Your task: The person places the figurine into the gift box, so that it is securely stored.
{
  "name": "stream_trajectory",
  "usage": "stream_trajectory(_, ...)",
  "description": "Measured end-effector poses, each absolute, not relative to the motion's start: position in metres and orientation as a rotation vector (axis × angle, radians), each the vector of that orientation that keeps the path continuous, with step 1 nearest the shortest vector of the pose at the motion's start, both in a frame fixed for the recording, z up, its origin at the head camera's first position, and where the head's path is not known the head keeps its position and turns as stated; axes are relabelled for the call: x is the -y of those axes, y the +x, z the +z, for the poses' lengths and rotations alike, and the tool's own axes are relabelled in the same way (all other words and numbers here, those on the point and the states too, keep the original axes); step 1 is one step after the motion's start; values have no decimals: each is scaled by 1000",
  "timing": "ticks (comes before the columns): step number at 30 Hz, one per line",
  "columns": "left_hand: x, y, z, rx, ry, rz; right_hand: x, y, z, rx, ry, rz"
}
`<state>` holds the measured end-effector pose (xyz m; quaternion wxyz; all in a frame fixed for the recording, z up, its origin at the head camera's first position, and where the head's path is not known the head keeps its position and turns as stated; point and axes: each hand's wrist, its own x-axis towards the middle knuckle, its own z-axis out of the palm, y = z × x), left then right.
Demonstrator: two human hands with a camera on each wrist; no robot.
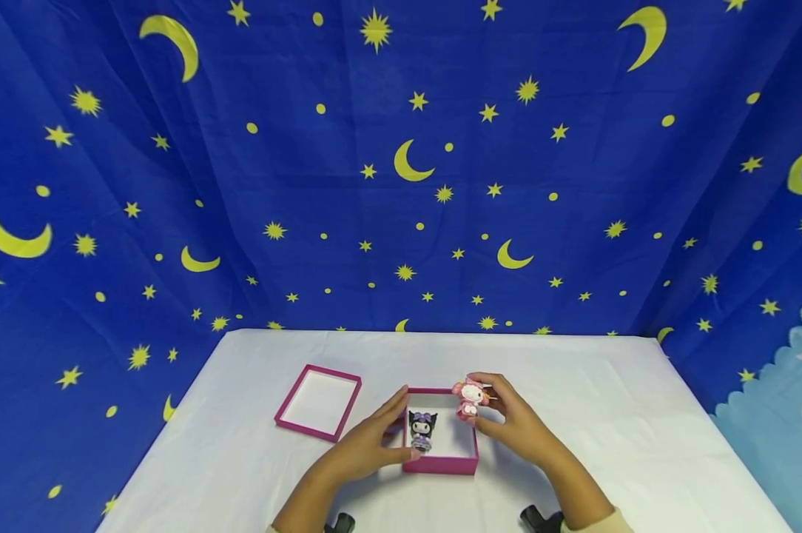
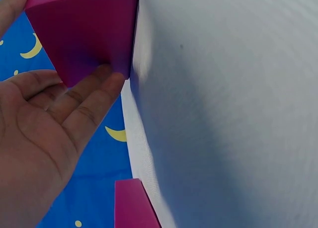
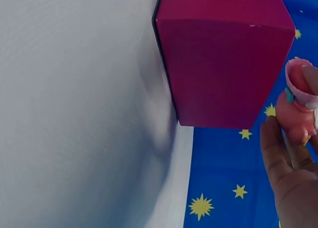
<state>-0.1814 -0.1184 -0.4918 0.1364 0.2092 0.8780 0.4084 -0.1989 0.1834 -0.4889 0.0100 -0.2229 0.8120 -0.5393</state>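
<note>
An open magenta box point(image 1: 439, 465) with a white inside stands on the table. Within it, at the left side, is a black-and-white figurine point(image 1: 422, 431) with purple clothes. My left hand point(image 1: 369, 440) holds the box's left side, thumb at the front rim and fingers along the side wall; in the left wrist view the fingertips point(image 2: 115, 84) touch that wall. Between thumb and fingers, my right hand point(image 1: 516, 423) grips a pink-and-white figurine point(image 1: 470, 397) over the box's right edge. The right wrist view shows the pink figurine point(image 3: 294, 116) from behind, beside the box wall.
To the left lies the magenta lid point(image 1: 317, 403), its white inside facing up. A white cloth point(image 1: 594, 385) covers the table. Behind it hangs a blue curtain point(image 1: 348, 185) with yellow moons and stars. Black objects point(image 1: 541, 520) show near the bottom edge.
</note>
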Motion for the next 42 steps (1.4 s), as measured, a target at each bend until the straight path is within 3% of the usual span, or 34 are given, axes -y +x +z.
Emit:
stream_trajectory(5,119,-181,-492,-2537,602,1187,-179,-198,-491,-2553,-794,-1672)
stream_trajectory(17,118,-181,-490,-2542,615,1179,-172,-192,-490,-2762,-695,-1356)
stream_trajectory(32,119,-182,-491,-2529,614,1190,-170,-192,-495,-2805,-864,-1190)
stream_trajectory(42,119,-181,-491,-2523,629,1216,-163,-192,-494,-2914,-807,-1002)
